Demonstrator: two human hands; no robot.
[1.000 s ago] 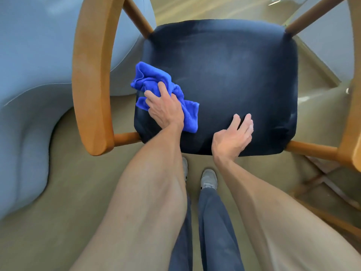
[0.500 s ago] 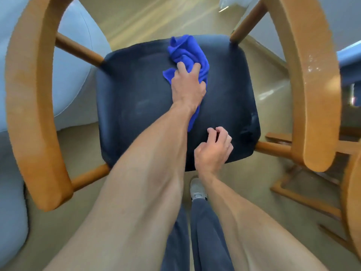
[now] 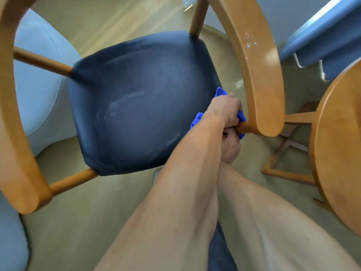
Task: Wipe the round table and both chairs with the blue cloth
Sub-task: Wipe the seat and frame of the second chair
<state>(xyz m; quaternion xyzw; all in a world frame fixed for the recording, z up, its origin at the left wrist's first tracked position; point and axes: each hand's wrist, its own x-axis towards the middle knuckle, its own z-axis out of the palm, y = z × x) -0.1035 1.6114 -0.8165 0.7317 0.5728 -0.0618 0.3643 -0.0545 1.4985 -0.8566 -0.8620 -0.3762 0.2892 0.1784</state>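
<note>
A wooden chair with a dark blue seat (image 3: 140,102) fills the view. My left hand (image 3: 224,108) reaches across to the seat's right edge and grips the bunched blue cloth (image 3: 241,117) against the post under the right armrest (image 3: 259,75). My right hand (image 3: 231,148) sits just below it, mostly covered by my left forearm. Its fingers curl at the same post, and what they hold is hidden. The round wooden table (image 3: 336,153) shows its rim at the right edge.
The chair's left armrest (image 3: 13,133) curves down the left side. A pale blue sofa (image 3: 39,75) stands behind it. The table's wooden base (image 3: 283,169) rests on the floor to the right. A blue piece of furniture (image 3: 322,36) is at the top right.
My left hand has swept the cloth from the back of the seat to its right front corner by the armrest post. My right hand has left the seat's front edge and moved to that post.
</note>
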